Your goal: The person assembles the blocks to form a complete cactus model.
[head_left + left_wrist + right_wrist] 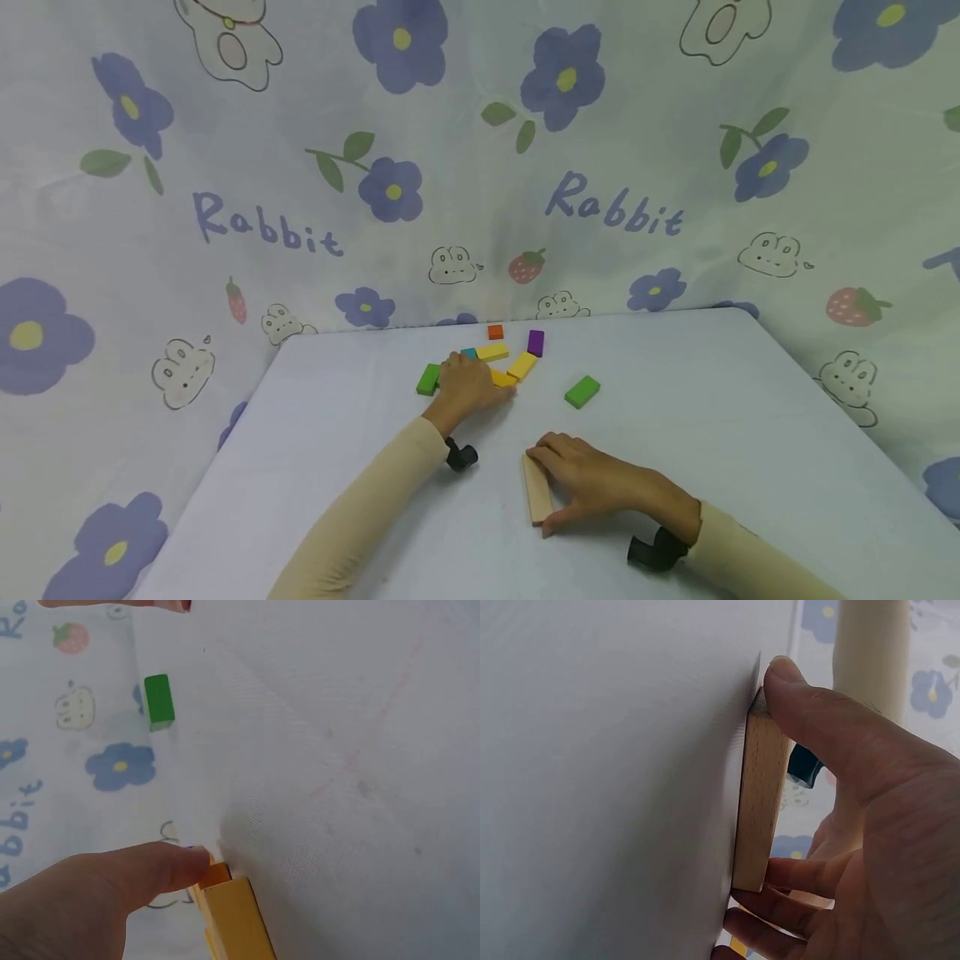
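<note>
My right hand [592, 479] grips a plain wooden block [537, 490] lying on the table, thumb at its near end and fingers at its far end. In the right wrist view the thumb and fingers span the wooden block [761, 799] lengthwise. Farther off, my left hand [468, 385] reaches over a group of coloured blocks. Its thumb [176, 866] touches an orange block [216, 876] beside a yellow block [238, 919]. The left fingertips are hidden, so I cannot tell whether they hold anything. A green block [428, 379] and a blue block [468, 353] lie close around that hand.
Two yellow blocks, one [492, 352] behind the left hand and another [522, 366] to its right, lie on the white table [675, 417]. A red-orange block [496, 332] and a purple block [536, 342] sit near the back edge. Another green block [582, 392] lies apart, right of centre.
</note>
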The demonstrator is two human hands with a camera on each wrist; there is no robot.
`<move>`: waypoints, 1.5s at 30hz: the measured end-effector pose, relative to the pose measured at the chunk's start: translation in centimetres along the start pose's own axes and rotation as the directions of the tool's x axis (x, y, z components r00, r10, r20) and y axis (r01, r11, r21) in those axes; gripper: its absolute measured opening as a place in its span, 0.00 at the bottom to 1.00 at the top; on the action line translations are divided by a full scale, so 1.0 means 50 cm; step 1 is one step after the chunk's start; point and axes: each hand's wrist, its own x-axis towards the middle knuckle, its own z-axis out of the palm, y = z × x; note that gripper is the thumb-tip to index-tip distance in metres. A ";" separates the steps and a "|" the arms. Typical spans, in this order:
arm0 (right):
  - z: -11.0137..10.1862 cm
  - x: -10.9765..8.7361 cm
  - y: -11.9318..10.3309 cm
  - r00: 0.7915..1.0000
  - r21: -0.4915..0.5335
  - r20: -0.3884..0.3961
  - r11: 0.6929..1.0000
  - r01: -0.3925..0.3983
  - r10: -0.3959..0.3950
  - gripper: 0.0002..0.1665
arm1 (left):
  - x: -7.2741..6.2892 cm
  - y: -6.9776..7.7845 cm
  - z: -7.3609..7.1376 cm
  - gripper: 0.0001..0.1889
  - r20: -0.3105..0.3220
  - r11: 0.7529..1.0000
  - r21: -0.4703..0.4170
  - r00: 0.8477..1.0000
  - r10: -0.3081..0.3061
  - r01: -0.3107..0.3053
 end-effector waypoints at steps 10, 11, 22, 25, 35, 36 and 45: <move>0.003 -0.002 0.002 1.000 0.037 -0.006 0.999 0.001 -0.001 0.60 | 0.008 -0.010 0.011 0.47 -0.016 0.995 -0.095 1.000 -0.012 0.011; 0.003 -0.003 0.002 1.000 0.038 -0.006 0.999 0.002 -0.002 0.60 | 0.009 -0.012 0.014 0.48 -0.023 0.995 -0.101 1.000 -0.009 0.007; 0.001 -0.004 -0.001 0.999 0.042 0.024 0.998 -0.037 0.036 0.60 | -0.005 -0.024 0.007 0.52 -0.101 0.983 -0.144 0.990 0.101 -0.115; 0.001 -0.003 -0.001 0.999 0.031 0.016 0.999 -0.033 0.033 0.61 | -0.016 -0.025 0.002 0.52 -0.098 0.972 -0.170 0.985 0.145 -0.160; -0.001 0.002 0.001 1.000 0.025 0.011 0.999 -0.024 0.024 0.61 | -0.055 -0.029 -0.019 0.51 -0.099 0.931 -0.204 0.953 0.287 -0.301; -0.002 0.003 0.001 1.000 0.028 0.013 0.999 -0.028 0.027 0.61 | -0.058 -0.030 -0.020 0.51 -0.093 0.927 -0.203 0.948 0.304 -0.316; -0.004 0.000 -0.001 1.000 0.019 -0.023 1.000 -0.001 0.001 0.56 | -0.083 -0.033 -0.014 0.49 -0.031 0.888 -0.203 0.909 0.416 -0.413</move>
